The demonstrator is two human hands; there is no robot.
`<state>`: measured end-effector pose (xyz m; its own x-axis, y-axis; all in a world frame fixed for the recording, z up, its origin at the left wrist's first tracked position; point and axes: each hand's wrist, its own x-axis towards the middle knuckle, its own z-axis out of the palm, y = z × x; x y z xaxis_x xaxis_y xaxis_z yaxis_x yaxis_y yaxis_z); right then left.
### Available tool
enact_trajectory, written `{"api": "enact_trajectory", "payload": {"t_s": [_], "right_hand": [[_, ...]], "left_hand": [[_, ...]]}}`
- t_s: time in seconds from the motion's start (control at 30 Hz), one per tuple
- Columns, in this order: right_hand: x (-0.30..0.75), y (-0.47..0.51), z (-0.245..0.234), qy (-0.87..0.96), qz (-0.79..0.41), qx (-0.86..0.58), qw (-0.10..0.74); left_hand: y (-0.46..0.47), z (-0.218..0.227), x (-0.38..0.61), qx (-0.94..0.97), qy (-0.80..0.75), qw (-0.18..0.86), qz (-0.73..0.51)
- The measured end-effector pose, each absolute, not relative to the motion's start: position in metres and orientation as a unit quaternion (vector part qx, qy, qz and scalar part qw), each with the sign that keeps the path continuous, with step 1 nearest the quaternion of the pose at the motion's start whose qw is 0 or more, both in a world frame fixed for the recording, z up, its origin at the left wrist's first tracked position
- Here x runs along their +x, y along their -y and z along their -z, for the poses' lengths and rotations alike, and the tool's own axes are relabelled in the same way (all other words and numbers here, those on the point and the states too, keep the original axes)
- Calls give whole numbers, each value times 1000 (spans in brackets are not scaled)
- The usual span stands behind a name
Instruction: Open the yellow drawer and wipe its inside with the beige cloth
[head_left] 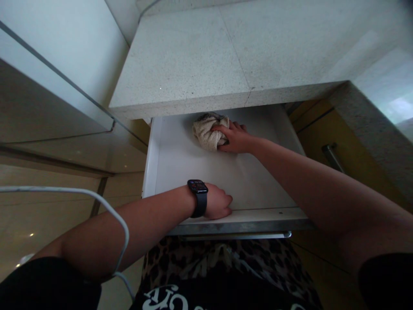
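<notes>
Closest to the lens, in the head view, are a leopard-print garment [226, 258] and a white cable [106, 206] that loops over the left forearm. Beyond them a white drawer [152, 159] stands pulled out beneath a speckled stone countertop [200, 64].

The left hand [217, 202], with a dark watch [198, 194] on its wrist, rests on the drawer's front rim, fingers curled down over the edge. The right hand [235, 137] reaches to the back of the drawer and is closed around a crumpled beige cloth [209, 131], pressing it against the drawer floor right under the countertop's overhang.

Several things could go wrong, as I judge it:
- The knuckles sit close below the stone edge, so lifting the hand sharply could knock them against it.
- Weight on the front rim could roll the drawer inward and pinch the right forearm against the countertop.
- The slack cable hangs near the drawer's corner and could snag there if the left arm swings.
- Pushed further, the cloth could slip out of sight under the overhang.
</notes>
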<state>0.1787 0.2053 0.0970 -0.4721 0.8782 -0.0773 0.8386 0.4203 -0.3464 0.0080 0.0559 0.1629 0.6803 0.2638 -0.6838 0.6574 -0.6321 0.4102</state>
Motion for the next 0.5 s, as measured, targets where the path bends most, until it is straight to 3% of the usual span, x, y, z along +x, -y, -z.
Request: {"api": "enact_trajectory", "payload": {"t_s": [0.5], "right_hand": [[173, -200, -97, 839, -154, -520, 43]], "left_hand": [[-55, -165, 8, 853, -267, 329, 305]]}}
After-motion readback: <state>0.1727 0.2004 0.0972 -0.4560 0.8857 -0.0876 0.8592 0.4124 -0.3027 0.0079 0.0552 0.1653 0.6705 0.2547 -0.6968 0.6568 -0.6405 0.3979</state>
